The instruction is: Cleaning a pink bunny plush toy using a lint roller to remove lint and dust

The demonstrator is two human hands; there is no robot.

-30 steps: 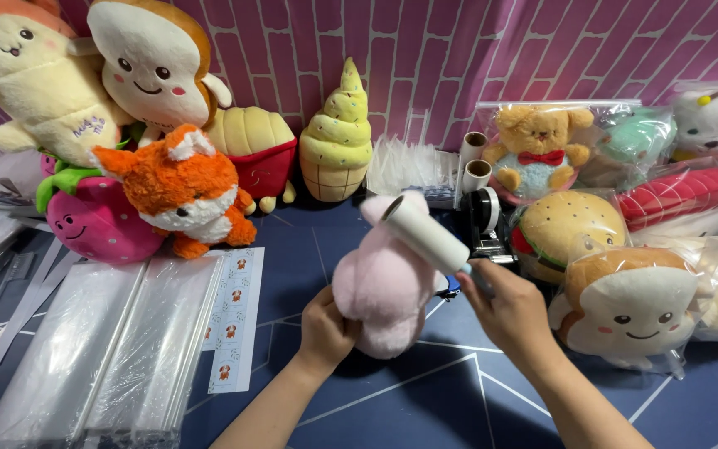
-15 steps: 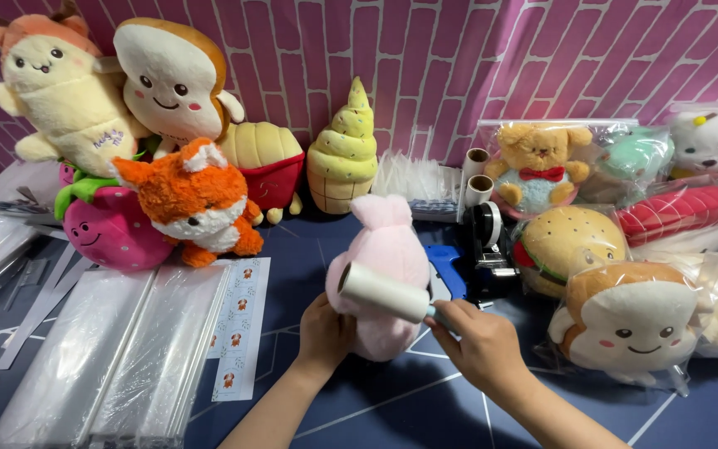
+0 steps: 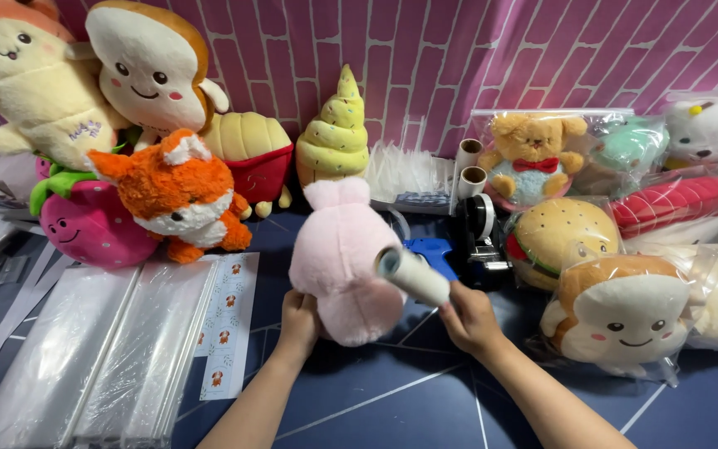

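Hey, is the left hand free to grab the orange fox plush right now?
Probably not yet: the left hand is gripping the pink plush. The fox sits uncovered to its left, with nothing between them, so the way looks open once it lets go.

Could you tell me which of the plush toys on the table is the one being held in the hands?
The plain pink plush, gripped by the left hand while the right hand presses a white lint roller against it; every other toy sits untouched.

A pink wall (image 3: 492,58) painted like bricks stands at the back. The table (image 3: 392,399) is dark blue with thin white lines that cross it. The light is bright and even, and the soft shadows on the table are small.
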